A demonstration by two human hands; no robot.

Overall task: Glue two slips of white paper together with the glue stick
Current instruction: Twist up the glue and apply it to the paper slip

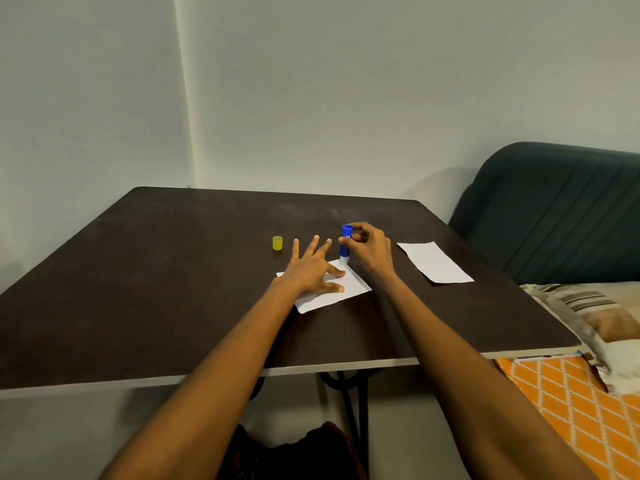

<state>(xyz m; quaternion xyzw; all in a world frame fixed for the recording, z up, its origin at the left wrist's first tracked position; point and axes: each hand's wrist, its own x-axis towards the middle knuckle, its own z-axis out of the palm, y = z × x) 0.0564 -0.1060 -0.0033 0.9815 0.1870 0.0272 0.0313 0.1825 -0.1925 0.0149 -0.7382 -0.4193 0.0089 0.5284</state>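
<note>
Right now the glue stick [345, 244] stands nearly upright with its white tip down on the far corner of the near slip [334, 289], so its long axis runs almost straight up from the paper, leaning only slightly. That corner contact is what the coming stroke turns on: the bare paper to be covered lies on the near side of the tip, towards the person, and the spread fingers sit just beside it. The right hand [369, 247] pinches the blue tube near its top, fingers curled round it and wrist arched above the counter [173, 271], the forearm coming in from the near edge. The left hand [311, 268] lies flat on the same slip, fingers straight and splayed wide, thumb and forefinger pressing the sheet down while the other fingertips reach past its far edge onto the counter. It grips nothing; it only pins the paper. The second slip [434, 262] lies well apart from the near slip, beyond the right hand, untouched, its long axis running slantwise. The yellow cap [277, 243] stands off the tube, just beyond the left hand's fingertips. Judging by this, gluing is under way and joining is not yet done.
</note>
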